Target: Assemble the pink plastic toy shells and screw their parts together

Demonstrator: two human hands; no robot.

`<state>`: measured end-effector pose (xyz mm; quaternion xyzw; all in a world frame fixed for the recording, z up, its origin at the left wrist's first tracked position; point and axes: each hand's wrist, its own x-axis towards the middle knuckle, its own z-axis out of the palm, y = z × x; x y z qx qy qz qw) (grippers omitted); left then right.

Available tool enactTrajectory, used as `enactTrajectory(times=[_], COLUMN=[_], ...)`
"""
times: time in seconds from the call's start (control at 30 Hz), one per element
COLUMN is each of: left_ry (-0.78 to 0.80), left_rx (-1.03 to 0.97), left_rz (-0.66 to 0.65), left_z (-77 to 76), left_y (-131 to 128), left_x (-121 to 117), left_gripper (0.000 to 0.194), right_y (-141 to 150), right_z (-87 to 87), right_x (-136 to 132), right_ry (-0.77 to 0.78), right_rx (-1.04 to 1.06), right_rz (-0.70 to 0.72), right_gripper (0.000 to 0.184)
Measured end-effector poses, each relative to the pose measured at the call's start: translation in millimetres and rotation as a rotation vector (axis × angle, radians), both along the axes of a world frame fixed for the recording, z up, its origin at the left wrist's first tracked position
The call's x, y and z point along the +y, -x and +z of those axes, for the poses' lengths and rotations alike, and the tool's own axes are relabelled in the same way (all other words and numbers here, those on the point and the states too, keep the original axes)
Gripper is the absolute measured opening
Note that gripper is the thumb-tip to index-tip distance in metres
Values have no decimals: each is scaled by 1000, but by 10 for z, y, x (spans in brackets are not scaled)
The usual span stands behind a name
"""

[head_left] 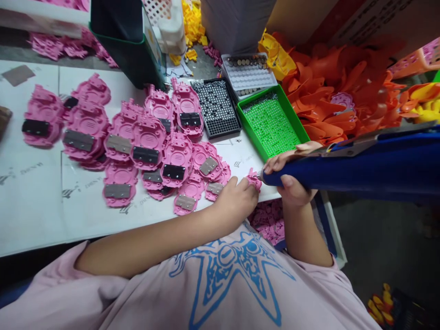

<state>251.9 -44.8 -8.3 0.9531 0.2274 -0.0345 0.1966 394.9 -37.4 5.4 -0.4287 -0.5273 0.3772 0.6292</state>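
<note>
My right hand (295, 178) is wrapped round a blue electric screwdriver (360, 167), which lies nearly level and points left. Its tip meets a small pink plastic part (254, 179) at the table's front edge. That part is pinched in the fingers of my left hand (239, 201), which hide much of it. Left of my hands lie several pink plastic housings (177, 158), some overlapping, with black or grey plates screwed on. Just beyond my right hand is a green tray (271, 121) of screws standing in holes.
A black screw tray (218, 107) and a white tray (249, 68) stand behind. Orange plastic parts (319, 96) are heaped at the right. A dark green bin (127, 41) rises at the back. More pink parts (270, 222) lie below the table's front edge.
</note>
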Motion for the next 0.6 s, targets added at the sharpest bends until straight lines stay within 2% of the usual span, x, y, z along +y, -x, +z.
enactTrajectory(times=[0.1,0.2,0.33,0.43,0.57,0.6], left_ry=[14,32,37,15,5,6], left_rx=[1,18,33,36,17,16], left_rz=[28,51,39,34,10,8], left_z=[26,53,49,22,0,0], left_y=[-7,-4,0,4,24,29], left_x=[8,11,-1,-14,-21,-21], left_gripper=[23,26,27,28,29,29], right_y=[14,0,-24,-79,-300,-369], right_z=[-42,-72,-21,124,352,385], right_x=[22,31,26,27,47,60], right_ry=[-45,-56,62,111,-55,-55], right_rx=[-52,-47,21,106,102,90], right_rz=[6,37,20,-83,-330,-403], right_gripper=[35,34,25,25,17,16])
